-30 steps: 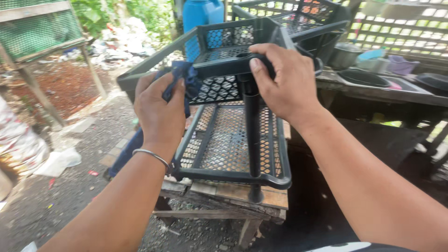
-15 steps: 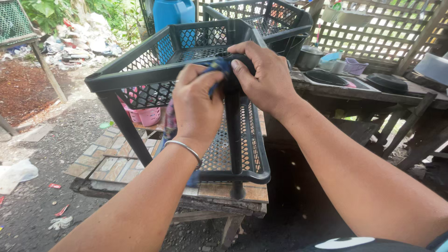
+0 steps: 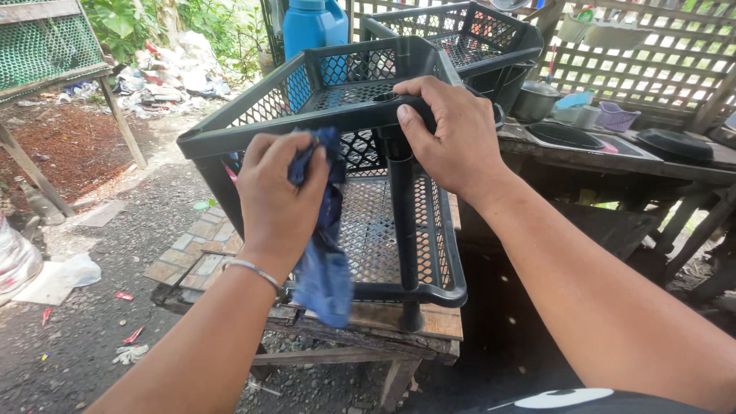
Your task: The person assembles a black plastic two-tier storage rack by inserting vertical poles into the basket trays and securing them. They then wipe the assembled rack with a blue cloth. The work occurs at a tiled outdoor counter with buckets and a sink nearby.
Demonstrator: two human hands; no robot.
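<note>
My left hand point(image 3: 280, 195) has slid to 9 o'clock, clamped on blue rag point(image 3: 322, 253); right hand point(image 3: 452, 134) clamps rack point(image 3: 383, 230) corner; blue jug point(image 3: 314, 27) at 12 o'clock.

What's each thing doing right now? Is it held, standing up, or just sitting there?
Rack: upright on wooden pallet, gripped at top corner.
Rag: bunched, hanging from left hand.
Right hand: closed on rack's corner.
Blue jug: upright behind the rack.
</note>
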